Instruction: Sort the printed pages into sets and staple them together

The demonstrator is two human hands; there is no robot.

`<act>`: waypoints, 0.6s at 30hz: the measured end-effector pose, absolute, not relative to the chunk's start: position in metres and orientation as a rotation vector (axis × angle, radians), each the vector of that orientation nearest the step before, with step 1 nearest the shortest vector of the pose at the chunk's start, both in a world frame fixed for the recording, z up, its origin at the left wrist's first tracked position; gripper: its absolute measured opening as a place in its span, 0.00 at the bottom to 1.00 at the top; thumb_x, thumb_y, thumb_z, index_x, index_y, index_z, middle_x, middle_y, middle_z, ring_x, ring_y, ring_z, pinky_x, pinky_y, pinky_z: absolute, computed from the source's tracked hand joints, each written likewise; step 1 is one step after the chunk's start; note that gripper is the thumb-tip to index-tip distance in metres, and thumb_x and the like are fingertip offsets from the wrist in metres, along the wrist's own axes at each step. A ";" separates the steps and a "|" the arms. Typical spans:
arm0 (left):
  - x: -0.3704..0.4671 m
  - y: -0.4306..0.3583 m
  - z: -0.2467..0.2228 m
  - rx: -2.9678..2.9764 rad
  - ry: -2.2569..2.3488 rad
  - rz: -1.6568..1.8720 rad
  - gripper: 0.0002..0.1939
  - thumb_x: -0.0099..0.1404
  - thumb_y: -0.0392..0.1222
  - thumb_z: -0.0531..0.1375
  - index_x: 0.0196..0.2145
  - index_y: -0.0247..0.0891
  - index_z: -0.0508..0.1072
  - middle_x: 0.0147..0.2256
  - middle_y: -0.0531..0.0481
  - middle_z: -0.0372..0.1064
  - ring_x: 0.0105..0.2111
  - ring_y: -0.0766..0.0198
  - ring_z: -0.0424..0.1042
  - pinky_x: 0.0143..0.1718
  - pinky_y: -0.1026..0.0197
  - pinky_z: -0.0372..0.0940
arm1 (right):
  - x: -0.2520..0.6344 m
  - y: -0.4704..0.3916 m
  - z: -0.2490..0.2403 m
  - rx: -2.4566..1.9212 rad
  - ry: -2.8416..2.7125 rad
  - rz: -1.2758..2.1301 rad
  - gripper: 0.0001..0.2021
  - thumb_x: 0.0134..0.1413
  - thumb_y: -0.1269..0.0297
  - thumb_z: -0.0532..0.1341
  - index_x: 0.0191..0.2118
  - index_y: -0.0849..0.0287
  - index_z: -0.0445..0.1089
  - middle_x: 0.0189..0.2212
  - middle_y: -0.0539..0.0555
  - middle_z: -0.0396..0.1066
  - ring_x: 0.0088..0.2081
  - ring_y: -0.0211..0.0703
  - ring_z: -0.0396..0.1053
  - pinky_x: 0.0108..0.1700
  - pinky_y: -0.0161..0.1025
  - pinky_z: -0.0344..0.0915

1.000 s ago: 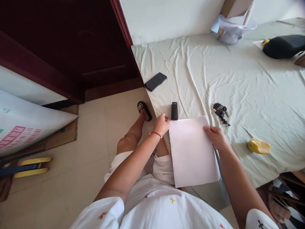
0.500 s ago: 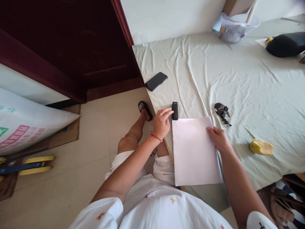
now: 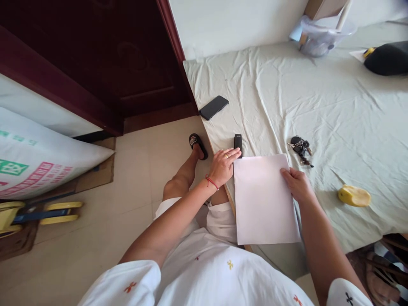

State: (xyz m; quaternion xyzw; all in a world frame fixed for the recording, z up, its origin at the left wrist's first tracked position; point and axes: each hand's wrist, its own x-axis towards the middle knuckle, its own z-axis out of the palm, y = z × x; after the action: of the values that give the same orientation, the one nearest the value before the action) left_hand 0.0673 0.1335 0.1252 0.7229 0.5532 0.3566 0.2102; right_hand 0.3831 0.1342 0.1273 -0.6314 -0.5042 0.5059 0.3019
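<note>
My left hand (image 3: 222, 165) lies with its fingers stretched out across the near end of a small black stapler (image 3: 238, 140). The stapler rests on the cloth at the far left corner of some white paper (image 3: 266, 199); whether the corner sits between its jaws cannot be made out. At the paper's right edge, toward its far corner, my right hand (image 3: 298, 182) is closed, thumb on top and the other fingers underneath. The paper lies flat and overhangs the near table edge.
A pale cloth covers the table (image 3: 267, 97). On it are a black phone (image 3: 213, 107), a bunch of keys (image 3: 301, 149), a yellow object (image 3: 354, 196), a clear plastic basket (image 3: 321, 40) and a black rounded object (image 3: 387, 59). A large white sack (image 3: 54, 157) stands left.
My left fingers have moved from beside the stapler onto its near end. My right hand keeps its grip on the paper. The whole view has shifted slightly.
</note>
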 end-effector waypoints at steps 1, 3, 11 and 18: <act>0.066 0.127 0.124 1.954 1.514 1.050 0.24 0.68 0.30 0.54 0.56 0.44 0.79 0.61 0.44 0.76 0.63 0.53 0.71 0.72 0.39 0.56 | 0.384 0.130 0.130 -1.667 -1.344 1.350 0.21 0.56 0.41 0.67 0.34 0.57 0.77 0.22 0.52 0.76 0.21 0.43 0.70 0.20 0.36 0.63; 0.065 0.107 0.120 1.744 1.566 1.225 0.19 0.72 0.38 0.56 0.57 0.43 0.78 0.59 0.41 0.76 0.61 0.53 0.71 0.69 0.43 0.60 | 0.387 0.120 0.137 -1.646 -1.346 1.386 0.22 0.57 0.39 0.67 0.35 0.57 0.77 0.24 0.52 0.76 0.22 0.42 0.70 0.21 0.35 0.63; 0.075 0.005 0.116 0.620 0.998 1.251 0.33 0.67 0.67 0.63 0.58 0.40 0.75 0.53 0.38 0.77 0.50 0.51 0.78 0.46 0.53 0.75 | 0.375 0.100 0.149 -1.481 -1.250 1.267 0.24 0.57 0.38 0.68 0.47 0.54 0.81 0.32 0.54 0.81 0.30 0.47 0.76 0.30 0.39 0.72; 0.089 -0.028 0.116 0.455 0.950 0.981 0.30 0.52 0.60 0.77 0.44 0.34 0.84 0.43 0.38 0.84 0.46 0.46 0.81 0.55 0.47 0.70 | 0.337 0.093 0.148 -1.382 -1.282 1.324 0.25 0.60 0.37 0.65 0.47 0.54 0.79 0.34 0.54 0.81 0.29 0.46 0.74 0.29 0.39 0.67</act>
State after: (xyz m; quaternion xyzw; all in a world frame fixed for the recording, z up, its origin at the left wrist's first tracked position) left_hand 0.0889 -0.0283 0.1160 0.2085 0.4351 0.4492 0.7519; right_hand 0.3373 0.0930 0.1484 -0.5481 -0.5084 0.5251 0.4066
